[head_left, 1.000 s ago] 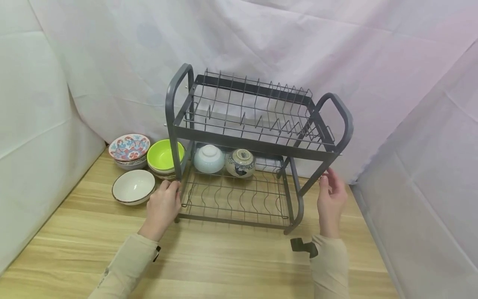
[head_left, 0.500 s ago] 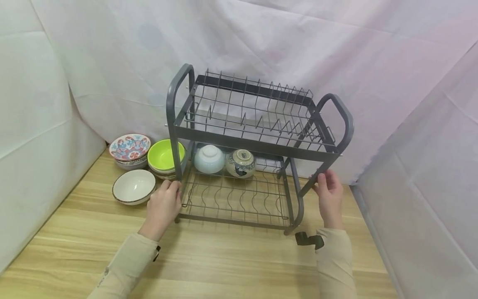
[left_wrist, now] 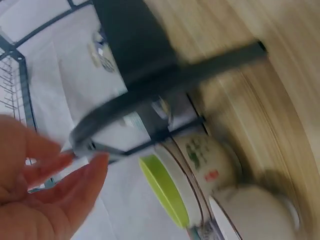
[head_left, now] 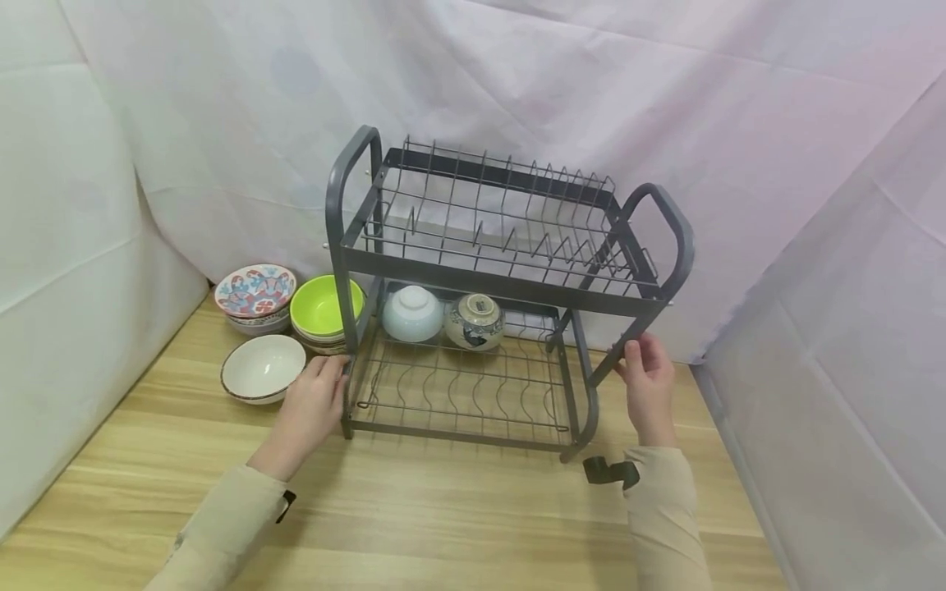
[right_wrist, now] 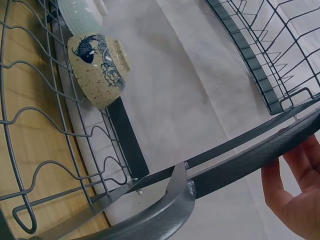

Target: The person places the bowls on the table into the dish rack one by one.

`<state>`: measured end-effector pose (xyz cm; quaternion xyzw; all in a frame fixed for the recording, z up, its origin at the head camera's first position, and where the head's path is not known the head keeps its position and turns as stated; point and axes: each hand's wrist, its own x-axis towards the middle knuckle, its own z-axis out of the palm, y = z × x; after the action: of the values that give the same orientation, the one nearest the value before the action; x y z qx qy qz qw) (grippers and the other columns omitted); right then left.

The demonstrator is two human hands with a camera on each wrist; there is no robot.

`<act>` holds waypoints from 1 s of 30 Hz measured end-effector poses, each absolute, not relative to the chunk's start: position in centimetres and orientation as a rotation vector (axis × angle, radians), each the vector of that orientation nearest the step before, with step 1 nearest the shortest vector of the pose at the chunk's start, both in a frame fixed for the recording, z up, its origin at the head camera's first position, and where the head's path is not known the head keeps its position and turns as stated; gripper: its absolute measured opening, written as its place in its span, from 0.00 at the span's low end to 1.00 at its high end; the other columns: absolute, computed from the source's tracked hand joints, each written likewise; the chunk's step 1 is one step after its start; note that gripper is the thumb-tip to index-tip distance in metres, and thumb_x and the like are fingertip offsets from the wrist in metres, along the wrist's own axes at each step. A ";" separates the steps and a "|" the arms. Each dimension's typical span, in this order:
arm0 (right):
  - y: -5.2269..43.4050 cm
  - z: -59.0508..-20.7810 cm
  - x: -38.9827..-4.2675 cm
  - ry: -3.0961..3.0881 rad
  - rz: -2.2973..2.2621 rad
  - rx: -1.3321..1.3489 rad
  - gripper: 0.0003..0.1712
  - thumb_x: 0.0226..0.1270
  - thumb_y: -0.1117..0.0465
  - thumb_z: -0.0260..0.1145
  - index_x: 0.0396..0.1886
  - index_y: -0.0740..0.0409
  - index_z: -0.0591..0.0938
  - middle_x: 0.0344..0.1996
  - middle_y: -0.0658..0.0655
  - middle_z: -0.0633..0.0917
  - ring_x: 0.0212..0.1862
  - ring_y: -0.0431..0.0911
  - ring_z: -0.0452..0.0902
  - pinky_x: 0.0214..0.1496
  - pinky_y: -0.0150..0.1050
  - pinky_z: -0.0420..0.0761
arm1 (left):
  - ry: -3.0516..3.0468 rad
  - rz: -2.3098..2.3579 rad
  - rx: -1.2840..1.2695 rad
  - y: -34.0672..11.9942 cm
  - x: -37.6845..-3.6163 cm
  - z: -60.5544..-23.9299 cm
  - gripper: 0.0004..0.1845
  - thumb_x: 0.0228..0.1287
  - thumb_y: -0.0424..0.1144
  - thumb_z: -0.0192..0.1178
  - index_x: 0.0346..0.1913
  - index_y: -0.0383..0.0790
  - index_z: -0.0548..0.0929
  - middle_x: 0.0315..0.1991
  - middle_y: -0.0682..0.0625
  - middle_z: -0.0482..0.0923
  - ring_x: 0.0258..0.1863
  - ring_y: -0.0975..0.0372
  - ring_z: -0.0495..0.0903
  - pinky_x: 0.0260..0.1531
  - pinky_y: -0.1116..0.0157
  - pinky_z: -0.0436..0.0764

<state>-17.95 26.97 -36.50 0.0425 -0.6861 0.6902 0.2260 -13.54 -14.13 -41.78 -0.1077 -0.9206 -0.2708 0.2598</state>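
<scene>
A dark grey two-tier dish rack (head_left: 502, 283) stands on the table, its lower wire shelf carrying two upside-down bowls: a pale blue one (head_left: 414, 314) and a speckled one with a blue pattern (head_left: 475, 322). My left hand (head_left: 310, 406) is at the rack's front left post; in the left wrist view its blurred fingers (left_wrist: 82, 187) reach out loosely around the frame's bend. On the other side my right hand (head_left: 649, 386) holds the sloping right post. The right wrist view shows thumb and fingers (right_wrist: 272, 185) on either side of that bar.
Left of the rack sit a patterned bowl stack (head_left: 256, 294), a stack topped by a lime-green bowl (head_left: 323, 305), and a white bowl with a brown rim (head_left: 264, 369). White cloth (head_left: 259, 123) hangs behind and at both sides of the wooden table (head_left: 443, 517).
My right hand has moved in onto the right post and taken hold of it. The left hand and forearm have shifted slightly left at the left post. The rack looks nudged slightly left.
</scene>
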 end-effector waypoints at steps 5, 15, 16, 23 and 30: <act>26.8 -36.5 -17.9 -1.958 1.867 0.101 0.07 0.68 0.60 0.51 0.40 0.48 0.75 0.34 0.54 0.77 0.38 0.40 0.76 0.43 0.30 0.79 | -2.400 -0.768 -0.185 -16.2 -14.0 -42.0 0.16 0.56 0.22 0.52 0.49 0.20 0.70 0.42 0.26 0.70 0.41 0.36 0.70 0.42 0.45 0.71; 26.8 -36.4 -17.7 -1.983 1.876 0.081 0.06 0.69 0.58 0.51 0.41 0.47 0.75 0.33 0.50 0.77 0.39 0.38 0.75 0.44 0.28 0.78 | -2.485 -0.699 0.143 -22.1 -15.1 -44.2 0.19 0.57 0.29 0.54 0.48 0.16 0.66 0.45 0.21 0.64 0.45 0.31 0.62 0.44 0.40 0.61; 26.8 -36.4 -17.7 -1.988 1.868 0.076 0.06 0.69 0.58 0.51 0.41 0.46 0.75 0.33 0.50 0.77 0.39 0.38 0.75 0.44 0.27 0.78 | -2.499 -0.692 0.171 -22.6 -15.2 -44.5 0.20 0.58 0.29 0.53 0.49 0.15 0.65 0.46 0.21 0.63 0.44 0.31 0.61 0.43 0.41 0.61; 26.9 -36.5 -17.7 -1.984 1.865 0.071 0.06 0.69 0.58 0.51 0.40 0.47 0.75 0.33 0.50 0.77 0.39 0.38 0.76 0.43 0.27 0.78 | -2.627 -0.752 0.376 -25.3 -15.5 -45.8 0.26 0.64 0.33 0.45 0.55 0.11 0.57 0.52 0.16 0.55 0.47 0.27 0.57 0.47 0.37 0.59; 26.9 -36.5 -17.8 -1.998 1.856 0.067 0.06 0.69 0.58 0.51 0.41 0.46 0.74 0.33 0.51 0.76 0.39 0.38 0.75 0.44 0.27 0.78 | -2.722 -0.914 0.536 -26.4 -15.6 -46.9 0.29 0.68 0.37 0.35 0.58 0.09 0.51 0.53 0.14 0.51 0.52 0.27 0.54 0.53 0.37 0.56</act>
<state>-17.82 26.92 -36.55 0.0240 -0.7167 0.6660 0.2054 -15.63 -26.36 -46.89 0.1825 -0.9262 -0.3109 0.1104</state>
